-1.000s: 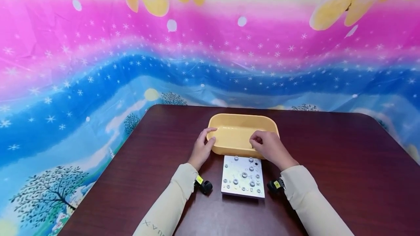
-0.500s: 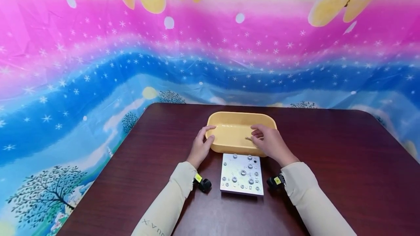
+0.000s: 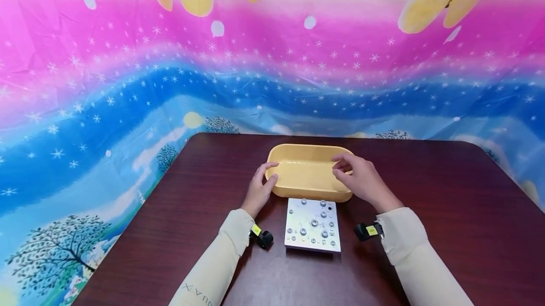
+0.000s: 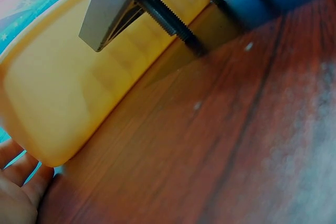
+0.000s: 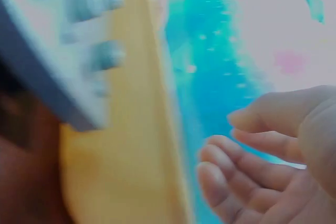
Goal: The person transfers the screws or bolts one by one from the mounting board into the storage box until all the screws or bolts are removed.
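Observation:
A shallow yellow plastic tray [image 3: 304, 178] lies lengthwise across the table. My left hand [image 3: 258, 190] holds its left end, index finger and thumb over the rim and the other fingers against the outside. Over the right end hovers my right hand [image 3: 362, 180], thumb and fingers loosely bent and apart. In the right wrist view nothing shows between those fingers [image 5: 215, 182]. Right in front of the tray is a square silver metal plate [image 3: 312, 237], studded with several socket-head screws of different sizes. Seen from the left wrist, threaded screw ends [image 4: 165, 17] stick out beneath the plate.
The dark red-brown wooden table [image 3: 447, 202] has rounded far corners. A colourful printed cloth [image 3: 272, 79] hangs right behind it. Small black cameras are strapped to both wrists, the right wrist camera [image 3: 367, 231] standing close beside the plate.
My right hand has drawn right and its fingers have parted. A small brass-coloured piece seen at its fingertips half a second ago no longer shows. The left hand stays on the tray.

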`<move>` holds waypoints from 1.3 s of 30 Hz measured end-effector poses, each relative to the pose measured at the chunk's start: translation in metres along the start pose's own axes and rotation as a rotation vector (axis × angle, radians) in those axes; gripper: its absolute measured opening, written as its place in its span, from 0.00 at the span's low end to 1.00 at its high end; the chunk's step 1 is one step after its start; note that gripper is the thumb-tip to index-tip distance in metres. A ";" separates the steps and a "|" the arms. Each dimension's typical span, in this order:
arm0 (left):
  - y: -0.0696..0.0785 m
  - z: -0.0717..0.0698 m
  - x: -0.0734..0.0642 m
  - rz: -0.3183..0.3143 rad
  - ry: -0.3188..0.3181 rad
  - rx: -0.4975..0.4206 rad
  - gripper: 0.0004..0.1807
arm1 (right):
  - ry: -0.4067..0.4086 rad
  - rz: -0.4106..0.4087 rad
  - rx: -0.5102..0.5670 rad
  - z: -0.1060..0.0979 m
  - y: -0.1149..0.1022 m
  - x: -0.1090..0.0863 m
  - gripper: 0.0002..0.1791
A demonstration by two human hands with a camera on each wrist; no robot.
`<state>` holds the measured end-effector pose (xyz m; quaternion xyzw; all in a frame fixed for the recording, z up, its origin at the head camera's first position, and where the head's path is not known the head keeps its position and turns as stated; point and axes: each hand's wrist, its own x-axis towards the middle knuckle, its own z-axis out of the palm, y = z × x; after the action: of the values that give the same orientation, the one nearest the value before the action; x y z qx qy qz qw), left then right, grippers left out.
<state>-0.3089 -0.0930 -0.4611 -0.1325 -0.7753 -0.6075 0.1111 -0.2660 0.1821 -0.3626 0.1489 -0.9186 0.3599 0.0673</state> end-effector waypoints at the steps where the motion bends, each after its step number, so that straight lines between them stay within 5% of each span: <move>1: 0.000 0.000 0.000 0.001 -0.001 -0.006 0.20 | -0.024 -0.002 -0.013 -0.005 -0.003 -0.002 0.18; 9: 0.001 -0.005 0.000 -0.018 0.003 0.013 0.18 | -0.343 -0.011 -0.113 -0.023 -0.030 -0.021 0.14; 14: 0.000 -0.007 -0.001 -0.024 0.006 0.015 0.18 | -0.468 -0.065 -0.166 -0.014 -0.043 -0.029 0.05; 18: 0.000 -0.007 -0.001 -0.044 0.006 0.024 0.17 | -0.538 -0.057 -0.195 -0.005 -0.049 -0.032 0.08; 24: -0.001 -0.007 -0.001 -0.051 -0.010 0.013 0.17 | -0.569 0.021 -0.239 0.004 -0.051 -0.035 0.09; 35: 0.001 -0.002 -0.002 -0.037 -0.001 0.034 0.17 | -0.556 0.037 -0.252 0.008 -0.051 -0.038 0.11; 39: 0.013 -0.001 -0.006 -0.023 -0.006 0.027 0.18 | -0.547 0.057 -0.264 0.009 -0.051 -0.040 0.11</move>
<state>-0.2990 -0.0916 -0.4509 -0.1236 -0.7851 -0.5980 0.1035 -0.2116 0.1493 -0.3462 0.2044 -0.9452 0.1857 -0.1741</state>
